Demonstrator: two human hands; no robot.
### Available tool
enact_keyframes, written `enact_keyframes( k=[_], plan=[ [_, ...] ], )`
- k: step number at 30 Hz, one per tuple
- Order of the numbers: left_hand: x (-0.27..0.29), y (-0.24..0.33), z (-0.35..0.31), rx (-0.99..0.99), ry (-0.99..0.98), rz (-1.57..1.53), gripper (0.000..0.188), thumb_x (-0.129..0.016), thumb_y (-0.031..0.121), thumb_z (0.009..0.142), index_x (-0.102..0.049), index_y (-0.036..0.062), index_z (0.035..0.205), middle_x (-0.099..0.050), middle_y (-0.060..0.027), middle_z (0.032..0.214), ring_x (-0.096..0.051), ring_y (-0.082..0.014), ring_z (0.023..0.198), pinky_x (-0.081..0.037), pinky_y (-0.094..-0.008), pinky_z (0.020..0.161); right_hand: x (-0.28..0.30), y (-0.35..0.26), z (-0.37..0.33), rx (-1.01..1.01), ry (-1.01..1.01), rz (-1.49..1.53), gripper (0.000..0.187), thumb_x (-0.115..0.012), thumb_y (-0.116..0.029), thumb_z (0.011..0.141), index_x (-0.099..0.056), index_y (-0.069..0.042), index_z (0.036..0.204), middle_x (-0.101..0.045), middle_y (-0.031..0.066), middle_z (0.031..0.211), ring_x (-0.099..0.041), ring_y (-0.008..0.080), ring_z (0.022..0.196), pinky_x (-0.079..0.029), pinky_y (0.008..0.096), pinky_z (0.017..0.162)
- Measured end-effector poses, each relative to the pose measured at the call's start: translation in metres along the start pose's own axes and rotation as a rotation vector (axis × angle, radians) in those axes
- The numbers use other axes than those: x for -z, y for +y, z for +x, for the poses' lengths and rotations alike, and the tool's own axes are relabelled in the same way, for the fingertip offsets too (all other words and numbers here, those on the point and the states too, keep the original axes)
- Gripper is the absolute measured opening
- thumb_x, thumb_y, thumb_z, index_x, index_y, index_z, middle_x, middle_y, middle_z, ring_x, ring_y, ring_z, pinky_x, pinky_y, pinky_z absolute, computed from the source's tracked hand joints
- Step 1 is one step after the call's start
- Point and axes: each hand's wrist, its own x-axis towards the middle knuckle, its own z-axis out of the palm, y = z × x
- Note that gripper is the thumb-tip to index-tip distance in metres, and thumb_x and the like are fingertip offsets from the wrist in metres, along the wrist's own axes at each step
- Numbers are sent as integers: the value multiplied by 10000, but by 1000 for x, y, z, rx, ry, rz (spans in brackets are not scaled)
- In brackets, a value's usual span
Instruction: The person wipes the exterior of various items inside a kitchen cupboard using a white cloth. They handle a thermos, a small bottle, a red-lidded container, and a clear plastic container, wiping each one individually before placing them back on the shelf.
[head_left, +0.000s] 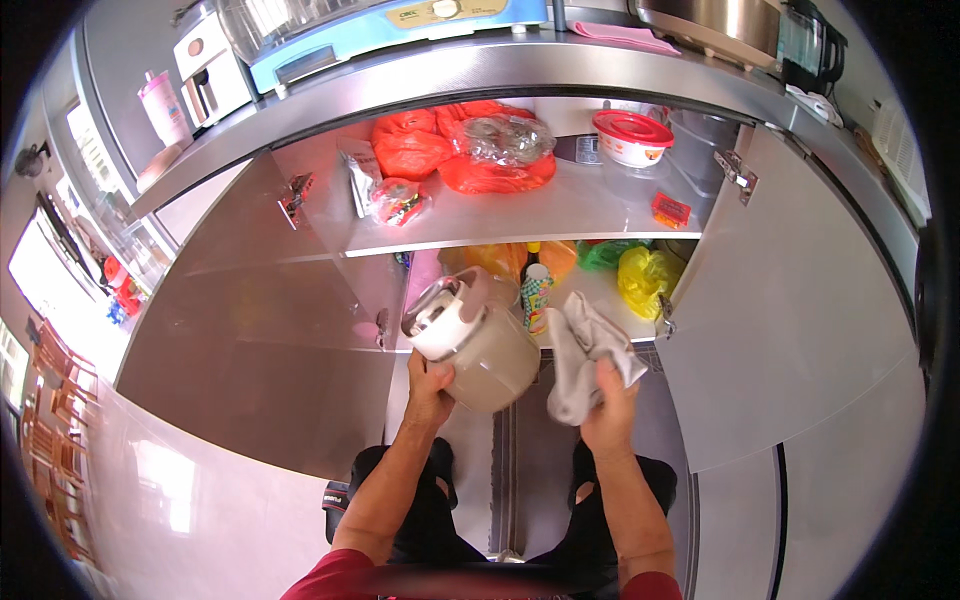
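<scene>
My left hand [430,392] grips a rounded beige kettle-like pot [492,362] with a white top, its fingers mostly hidden behind the body. The pot is tilted toward the left and held in front of the lower cabinet shelf. A crumpled light grey cloth [577,355] is bunched in my right hand [611,412], just right of the pot and apart from it. Behind them on the lower shelf, a patterned bottle [537,290] with a yellow cap stands upright beside orange bags [492,262]. A yellow plastic bag [646,280] lies farther right.
Two cabinet doors, left [260,340] and right [790,300], hang open on both sides. The upper shelf [480,220] holds red bags [410,143] and a red-lidded tub [632,138]. Above runs a metal-edged counter [560,68] with a blue appliance [390,30].
</scene>
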Motion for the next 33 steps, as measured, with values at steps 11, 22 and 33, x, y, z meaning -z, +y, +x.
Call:
enact_keyframes(
  k=[11,22,33],
  plan=[
    [-27,-7,-12,94,-93,44,768,-699,325,664,-410,-43,1273,-566,-147,1162,-581,-233,1034,-474,-364,899,-4,26,26,41,-89,-481,249,-589,-186,821,-596,-12,999,-604,81,915,-568,157,811,-454,289,711],
    [-17,-7,-6,86,21,-40,724,-633,391,725,-404,-8,1285,-537,-142,1204,-546,-242,1087,-437,-369,934,-17,20,12,471,-331,-920,429,-696,-122,709,-586,-44,1116,-498,154,1179,-498,275,1058,-407,372,909],
    [-18,6,-13,71,-141,12,869,-750,370,622,-393,-53,1291,-550,-155,1200,-565,-231,1070,-449,-350,926,-18,17,24,-55,-188,-413,270,-630,-71,765,-599,-41,1031,-566,115,1067,-538,267,995,-414,355,879]
  ],
)
